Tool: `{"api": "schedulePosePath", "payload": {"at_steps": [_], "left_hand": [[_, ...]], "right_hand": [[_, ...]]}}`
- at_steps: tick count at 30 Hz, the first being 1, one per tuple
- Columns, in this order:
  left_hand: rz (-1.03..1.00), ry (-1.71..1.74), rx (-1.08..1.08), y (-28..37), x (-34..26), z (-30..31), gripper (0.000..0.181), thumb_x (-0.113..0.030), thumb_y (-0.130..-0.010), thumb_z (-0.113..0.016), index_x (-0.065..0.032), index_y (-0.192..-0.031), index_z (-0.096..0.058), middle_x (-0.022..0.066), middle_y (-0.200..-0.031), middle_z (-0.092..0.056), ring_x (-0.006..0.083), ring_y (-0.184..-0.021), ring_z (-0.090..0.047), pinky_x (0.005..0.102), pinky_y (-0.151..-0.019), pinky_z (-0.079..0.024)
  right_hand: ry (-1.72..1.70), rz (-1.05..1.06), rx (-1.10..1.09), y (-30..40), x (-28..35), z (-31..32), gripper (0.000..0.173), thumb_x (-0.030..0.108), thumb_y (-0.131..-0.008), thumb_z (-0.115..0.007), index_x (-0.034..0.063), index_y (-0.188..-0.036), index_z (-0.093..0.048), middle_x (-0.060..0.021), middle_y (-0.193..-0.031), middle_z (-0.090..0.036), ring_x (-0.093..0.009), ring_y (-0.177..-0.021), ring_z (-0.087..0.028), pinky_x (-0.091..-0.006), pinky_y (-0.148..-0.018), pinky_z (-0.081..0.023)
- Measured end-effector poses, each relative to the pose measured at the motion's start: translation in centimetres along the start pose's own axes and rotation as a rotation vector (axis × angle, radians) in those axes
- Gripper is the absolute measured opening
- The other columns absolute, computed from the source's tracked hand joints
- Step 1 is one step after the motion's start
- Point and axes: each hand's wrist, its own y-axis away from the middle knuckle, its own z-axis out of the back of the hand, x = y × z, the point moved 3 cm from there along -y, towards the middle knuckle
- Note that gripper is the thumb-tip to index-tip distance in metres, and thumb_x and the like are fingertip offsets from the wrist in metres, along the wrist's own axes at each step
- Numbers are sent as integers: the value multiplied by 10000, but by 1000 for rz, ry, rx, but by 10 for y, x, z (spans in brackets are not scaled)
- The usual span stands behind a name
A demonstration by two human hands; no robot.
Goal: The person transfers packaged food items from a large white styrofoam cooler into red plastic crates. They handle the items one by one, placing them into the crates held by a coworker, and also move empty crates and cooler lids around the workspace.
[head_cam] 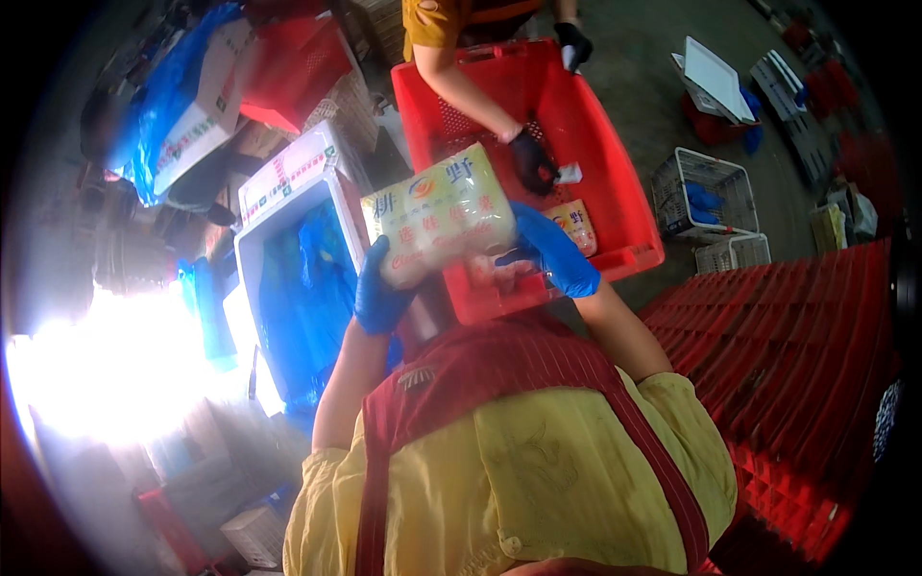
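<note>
Between my two blue-gloved hands is a printed, clear plastic-wrapped pack [439,216] of pale produce, tilted with its lettered face up. My left hand [382,291] grips its lower left corner, thumb on the front edge. At the right end, my right hand [555,248] holds the pack, its fingers partly hidden. Below lies a red plastic crate [619,187]. Inside it, a similar pack [578,227] sits beyond my right hand, partly covered by it. A co-worker's black-gloved hand [531,160] reaches into the crate beside a small white piece [569,173].
A white foam box [349,209] lined with blue plastic [299,288] stands left of the crate. The co-worker's other black-gloved hand [574,47] is at the crate's far corner. Stacked red crates [785,324] rise at right, near white baskets [704,162]. Strong glare washes out the left side.
</note>
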Motion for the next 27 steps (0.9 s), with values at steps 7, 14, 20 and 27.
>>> {"api": "schedulePosePath", "payload": {"at_steps": [7,14,20,27], "left_hand": [[-276,-711,170,-12,4,44,558,-366,-897,-555,-189,-1392,-368,-10,-1384,-464,168,-1317,-374,437,-1145,-234],[43,-976,155,-19,-8,-26,731,-666,-887,-364,-72,-1297,-480,169,-1139,-607,297,-944,-627,420,-868,-487],[145,-633,191,-13,-18,-23,628,-544,-930,-448,2,-1230,-533,138,-945,-668,265,-856,-642,382,-797,-508],[-418,-1396,-84,-14,-35,-14,516,-30,-793,-658,-35,-1289,-519,143,-1231,-554,239,-1087,-573,379,-951,-449]], "right_hand": [[762,478,-266,22,42,8,747,339,-844,-663,78,-1444,-302,-133,-1440,-346,-262,-1314,-377,-396,-1035,-366],[1426,632,103,8,87,-25,773,321,-746,-763,87,-1381,-390,-147,-1336,-477,-266,-1254,-452,-425,-1046,-342],[550,469,-337,23,54,-2,604,173,-786,-721,48,-1307,-442,-86,-1226,-533,-199,-1138,-514,-347,-969,-427],[-187,178,-359,30,29,23,467,208,-900,-580,41,-1313,-438,-106,-1235,-535,-220,-1143,-524,-364,-973,-440]]}}
